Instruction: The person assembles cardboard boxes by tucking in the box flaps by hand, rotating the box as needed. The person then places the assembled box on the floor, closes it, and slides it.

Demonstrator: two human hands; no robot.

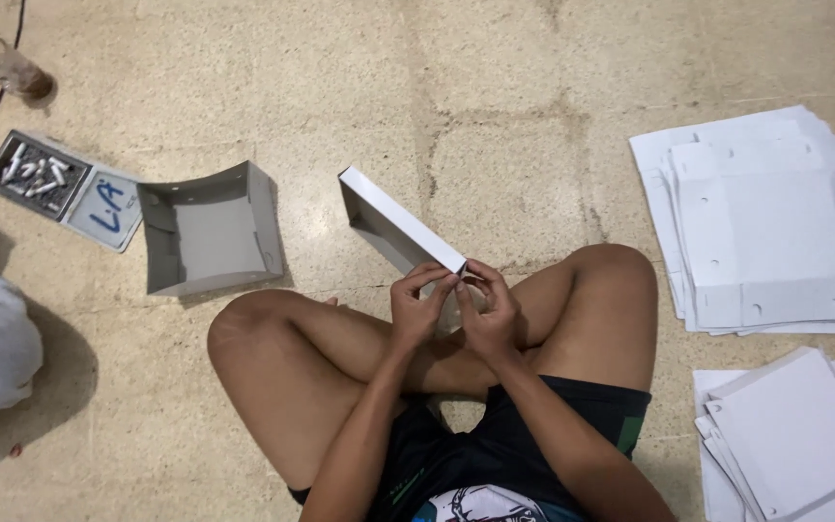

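While both pinch the white box [393, 224] corner: left hand [420, 311] | right hand [488, 317] | bare floor [495, 116] ahead.

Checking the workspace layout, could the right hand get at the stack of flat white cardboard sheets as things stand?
Probably yes: the stack of flat white cardboard sheets lies on open floor beyond the right knee, unobstructed, but the right hand is pinching the white cardboard box.

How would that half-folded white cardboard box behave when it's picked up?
The half-folded box, pinched at one corner by both hands, left hand and right hand, stays raised without sagging: probably light and fairly stiff. Its thin walls would likely crease if squeezed.
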